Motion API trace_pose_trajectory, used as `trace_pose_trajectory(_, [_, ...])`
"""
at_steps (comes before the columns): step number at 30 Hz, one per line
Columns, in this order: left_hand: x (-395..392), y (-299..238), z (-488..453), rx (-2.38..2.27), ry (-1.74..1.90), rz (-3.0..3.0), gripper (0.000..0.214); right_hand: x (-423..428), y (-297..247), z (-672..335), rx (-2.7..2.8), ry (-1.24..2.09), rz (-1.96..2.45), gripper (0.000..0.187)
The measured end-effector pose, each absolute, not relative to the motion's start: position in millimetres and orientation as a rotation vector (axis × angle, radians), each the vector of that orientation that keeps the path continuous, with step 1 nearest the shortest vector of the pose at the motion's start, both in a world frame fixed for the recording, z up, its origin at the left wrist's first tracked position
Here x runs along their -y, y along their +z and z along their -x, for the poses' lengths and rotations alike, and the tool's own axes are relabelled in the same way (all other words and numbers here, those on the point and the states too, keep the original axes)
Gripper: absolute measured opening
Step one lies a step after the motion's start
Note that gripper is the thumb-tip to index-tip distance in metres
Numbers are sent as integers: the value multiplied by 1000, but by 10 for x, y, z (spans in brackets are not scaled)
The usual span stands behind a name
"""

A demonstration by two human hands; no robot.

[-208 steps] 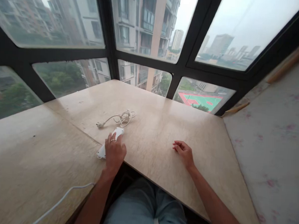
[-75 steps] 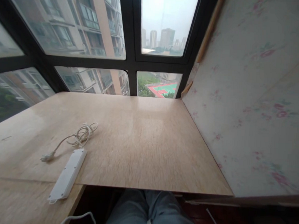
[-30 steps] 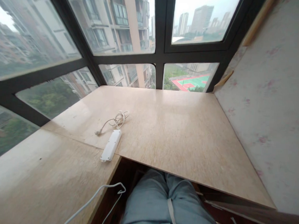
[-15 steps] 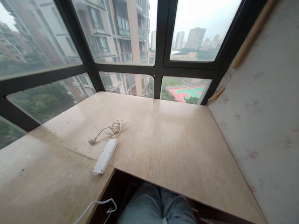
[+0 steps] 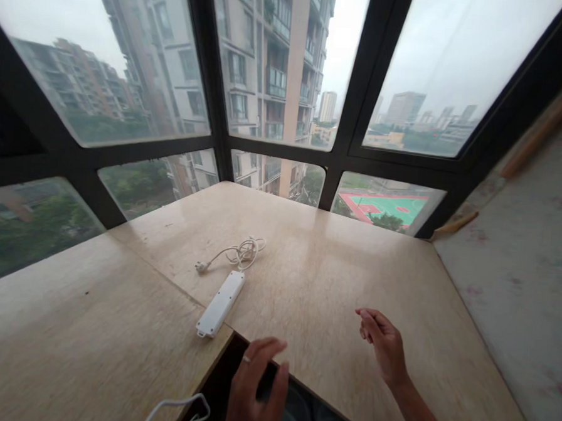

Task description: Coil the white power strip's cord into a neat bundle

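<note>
Power strip lies left of both hands.

A slim, pale metallic ring circled one of the fingers on the left hand. The right hand and forearm were bare; blue-grey trousers showed dimly, partly hidden.

A long, white plastic power strip lies flat and slanting across the seam of the beige, stone-like countertop, small dots on its upper face. At its far end, a thin, whitish cable rests loosely coiled, its plug to the left.
</note>
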State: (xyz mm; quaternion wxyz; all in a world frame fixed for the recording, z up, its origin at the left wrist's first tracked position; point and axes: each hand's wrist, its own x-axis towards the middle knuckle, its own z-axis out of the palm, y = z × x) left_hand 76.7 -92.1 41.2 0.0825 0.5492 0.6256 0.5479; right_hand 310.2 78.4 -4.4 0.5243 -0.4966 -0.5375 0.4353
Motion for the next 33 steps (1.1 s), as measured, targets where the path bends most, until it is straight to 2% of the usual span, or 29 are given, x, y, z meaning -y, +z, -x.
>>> trace_pose_trajectory(4, [133, 105, -383, -2369, 1558, -1431, 27, -901, -426, -3059, 1218, 1086, 1263, 45])
trace_pose_trajectory(9, [-432, 68, 39, -2884, 976, -1305, 46, -877, -476, -3092, 1288, 1088, 1314, 48])
trace_pose_trajectory(14, [-579, 153, 360, -2855, 509, -1201, 50, -843, -434, -3092, 1350, 1079, 1340, 48])
trace_pose_trajectory(17, [-593, 150, 491, -2778, 394, -1215, 46, -843, -424, -3084, 1390, 1070, 1335, 46])
trace_pose_trajectory(21, [-623, 179, 520, -2701, 582, -1316, 35, -841, -405, -3084, 1446, 1077, 1314, 45])
trace_pose_trajectory(26, [-727, 393, 312, -2416, 1118, -1342, 46, -849, -389, -3085, 1423, 1117, 1297, 45])
trace_pose_trajectory(29, [-802, 603, 55, -2114, 1354, -1246, 54, -865, -398, -3085, 1385, 1149, 1273, 44])
trace_pose_trajectory(33, [-868, 895, -376, -1581, 1447, -1130, 54, -883, -418, -3105, 1302, 1201, 1234, 41])
